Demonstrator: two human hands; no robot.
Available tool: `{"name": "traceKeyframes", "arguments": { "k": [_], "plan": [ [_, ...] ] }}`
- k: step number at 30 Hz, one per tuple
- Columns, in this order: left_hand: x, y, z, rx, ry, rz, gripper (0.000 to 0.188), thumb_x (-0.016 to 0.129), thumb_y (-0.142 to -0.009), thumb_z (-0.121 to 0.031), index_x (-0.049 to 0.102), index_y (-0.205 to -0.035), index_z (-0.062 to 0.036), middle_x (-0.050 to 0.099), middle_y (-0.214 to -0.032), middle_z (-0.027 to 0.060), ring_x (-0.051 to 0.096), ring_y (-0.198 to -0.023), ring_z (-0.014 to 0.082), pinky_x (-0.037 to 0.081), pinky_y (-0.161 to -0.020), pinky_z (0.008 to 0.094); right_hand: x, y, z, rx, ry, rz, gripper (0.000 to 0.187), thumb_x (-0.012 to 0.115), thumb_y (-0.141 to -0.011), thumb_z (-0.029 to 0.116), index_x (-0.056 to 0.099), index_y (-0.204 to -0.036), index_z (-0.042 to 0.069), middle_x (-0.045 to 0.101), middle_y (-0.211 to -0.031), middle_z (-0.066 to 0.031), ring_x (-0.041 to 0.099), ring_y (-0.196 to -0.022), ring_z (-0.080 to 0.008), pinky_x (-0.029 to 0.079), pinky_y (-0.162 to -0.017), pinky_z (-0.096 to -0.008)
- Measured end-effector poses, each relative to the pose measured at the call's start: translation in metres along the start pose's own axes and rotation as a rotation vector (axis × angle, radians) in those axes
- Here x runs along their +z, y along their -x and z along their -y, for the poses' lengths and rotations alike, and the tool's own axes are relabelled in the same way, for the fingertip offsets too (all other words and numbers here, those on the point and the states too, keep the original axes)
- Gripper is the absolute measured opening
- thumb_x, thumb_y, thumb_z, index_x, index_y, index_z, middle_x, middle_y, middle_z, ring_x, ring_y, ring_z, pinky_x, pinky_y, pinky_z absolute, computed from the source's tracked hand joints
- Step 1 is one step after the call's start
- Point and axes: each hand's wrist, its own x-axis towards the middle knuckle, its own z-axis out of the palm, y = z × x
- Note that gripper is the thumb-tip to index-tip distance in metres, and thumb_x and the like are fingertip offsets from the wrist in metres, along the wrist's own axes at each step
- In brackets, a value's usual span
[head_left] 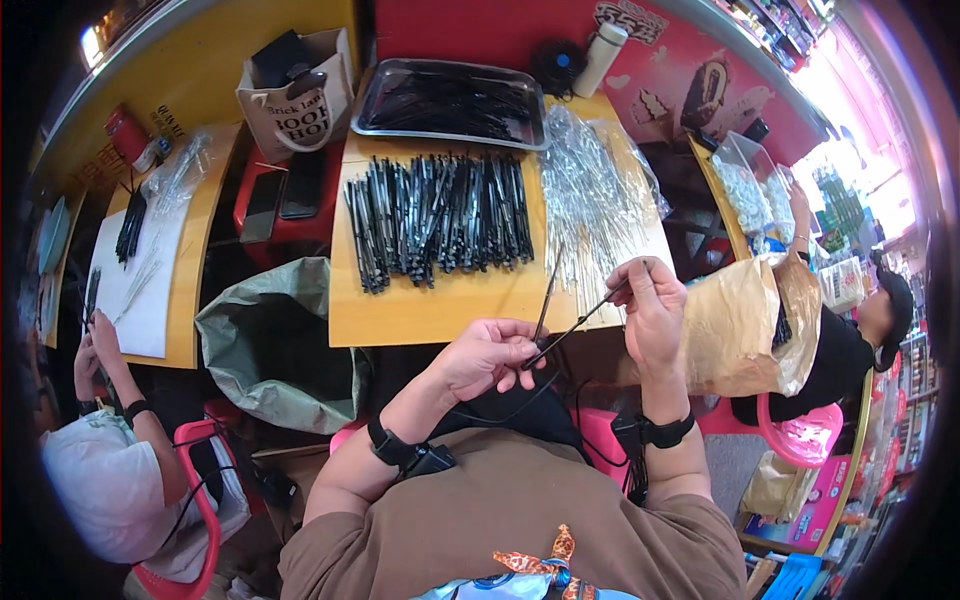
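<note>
Over the table's near edge, my left hand [488, 358] is closed, thumb against fingers, on thin dark rods. One rod [549, 288] sticks up from it. Another dark rod [583, 320] slants across to my right hand [654, 308], which pinches its upper end. What the rods are made for cannot be made out. Just beyond, a wide row of black rods [440, 215] lies side by side on the wooden table [350, 320]. To its right, thin silvery wires [590, 200] are spread over clear plastic and white sheet.
Behind the rows sits a clear tray [545, 130] of black strands, near a white bottle [602, 60]. A canvas bag [335, 110] and phones [300, 190] are left. An open green sack [230, 320] hangs beside the table; a brown paper bag [735, 330] stands right. Co-workers sit both sides.
</note>
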Motion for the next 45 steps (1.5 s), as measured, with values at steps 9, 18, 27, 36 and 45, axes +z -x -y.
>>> {"name": "traceKeyframes", "arguments": {
  "k": [9, 18, 27, 36, 45],
  "plan": [
    [0.018, 0.018, 0.016, 0.111, 0.046, -0.035, 0.031, 0.059, -0.085, 0.003, 0.052, -0.115, 0.0051, 0.063, -0.088, 0.0142, 0.067, -0.072, 0.0239, 0.053, -0.051, 0.0254, -0.024, -0.009, -0.031, 0.275, 0.057, 0.088, 0.018, 0.056, -0.093, 0.015, 0.064, -0.090, 0.000, 0.066, -0.079, -0.0050, 0.059, -0.061, -0.0087, 0.044, -0.056, -0.0201],
    [0.011, 0.031, 0.006, 0.256, -0.073, -0.254, 0.032, 0.058, -0.084, 0.004, 0.052, -0.116, 0.0032, 0.062, -0.090, 0.0132, 0.067, -0.073, 0.0251, 0.054, -0.050, 0.0253, -0.045, 0.039, -0.053, -0.127, 0.838, 0.195, 0.022, 0.071, -0.072, 0.004, 0.060, -0.091, 0.000, 0.055, -0.080, -0.0142, 0.060, -0.066, -0.0274, 0.048, -0.058, -0.0345],
    [0.011, 0.031, 0.013, 0.253, -0.117, -0.261, 0.030, 0.058, -0.084, 0.005, 0.052, -0.114, 0.0043, 0.061, -0.090, 0.0122, 0.067, -0.072, 0.0230, 0.053, -0.050, 0.0240, -0.045, 0.041, -0.074, -0.373, 1.103, 0.320, 0.016, 0.059, -0.075, -0.002, 0.059, -0.091, 0.002, 0.054, -0.083, -0.0148, 0.058, -0.079, -0.0334, 0.048, -0.067, -0.0401],
    [0.010, 0.032, 0.012, 0.269, -0.153, -0.272, 0.030, 0.057, -0.084, 0.005, 0.053, -0.114, 0.0043, 0.061, -0.091, 0.0118, 0.067, -0.072, 0.0217, 0.052, -0.051, 0.0225, -0.045, 0.035, -0.062, -0.550, 1.277, 0.380, 0.024, 0.062, -0.070, -0.001, 0.061, -0.095, 0.000, 0.056, -0.087, -0.0116, 0.056, -0.081, -0.0298, 0.047, -0.071, -0.0367],
    [0.010, 0.035, 0.013, 0.266, -0.152, -0.288, 0.029, 0.059, -0.084, 0.002, 0.053, -0.113, 0.0026, 0.059, -0.092, 0.0094, 0.065, -0.076, 0.0187, 0.053, -0.054, 0.0232, -0.046, 0.035, -0.066, -0.671, 1.280, 0.352, 0.024, 0.057, -0.069, 0.003, 0.062, -0.092, -0.001, 0.058, -0.090, -0.0106, 0.054, -0.081, -0.0269, 0.046, -0.072, -0.0356]
  ]
}}
